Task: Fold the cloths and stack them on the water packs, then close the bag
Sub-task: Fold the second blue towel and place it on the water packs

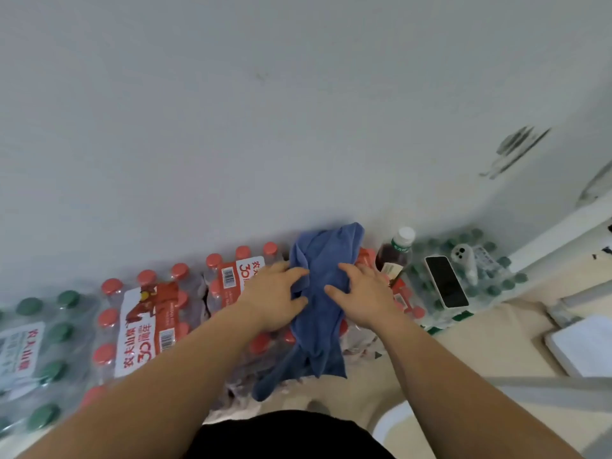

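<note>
From the head camera, much is cut off or blurred. A green-capped pack (33, 342) at 9 o'clock runs off the left edge, and its label is too smeared for us to read. A white flat thing (583, 346) at 4 o'clock is cropped by the right edge, and we cannot tell what it is. The cloth (318, 293) hides the caps of the pack under it, and our own forearms cover the near ends of the packs. A dark garment (291, 435) fills the bottom edge at 6 o'clock.

The red-capped water packs (145, 319) stand in a row against the wall (298, 111), bottles upright inside clear wrap. At 3 o'clock another wrapped pack of green-capped bottles (490, 276) carries a phone (447, 286) lying flat and a small white gadget (462, 253) just beyond it. Between that pack and the cloth stands a single bottle (394, 253) with a white cap and a dark drink inside.

The blue cloth lies rumpled on top of the red-capped packs, just below the middle of the view, its far end bunched against the wall and its near end hanging off toward 6 o'clock. The left hand (275, 296) sits at the cloth's 9 o'clock side, fingers curled over the edge and thumb beneath, pinching a fold. The right hand (364, 299) sits at the cloth's 3 o'clock side, fingers apart and fairly straight, lying on the fabric with the thumb pressed onto it.
</note>
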